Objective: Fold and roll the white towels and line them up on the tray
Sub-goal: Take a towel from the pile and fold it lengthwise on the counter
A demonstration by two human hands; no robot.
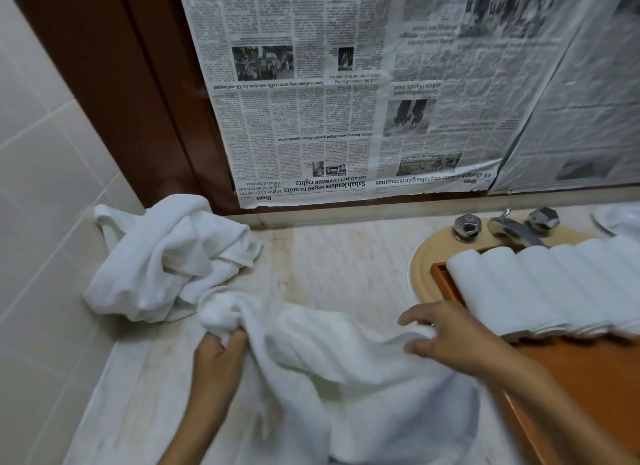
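My left hand (221, 352) has its grip clenched on a corner of the loose white terry towel (346, 360). My right hand (446, 336) rests released on its far edge, so I can spread it flat on the pale marble worktop (339, 263).

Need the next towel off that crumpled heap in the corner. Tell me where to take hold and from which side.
Likely best: pinch the loose flap on the crumpled heap's right side, coming from the right across the bare counter. That flap sticks out free, while the tiled wall blocks the heap's left side and back.

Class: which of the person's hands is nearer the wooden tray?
Right. The right hand sits beside the tray's left edge; the left hand grips the loose towel farther left.
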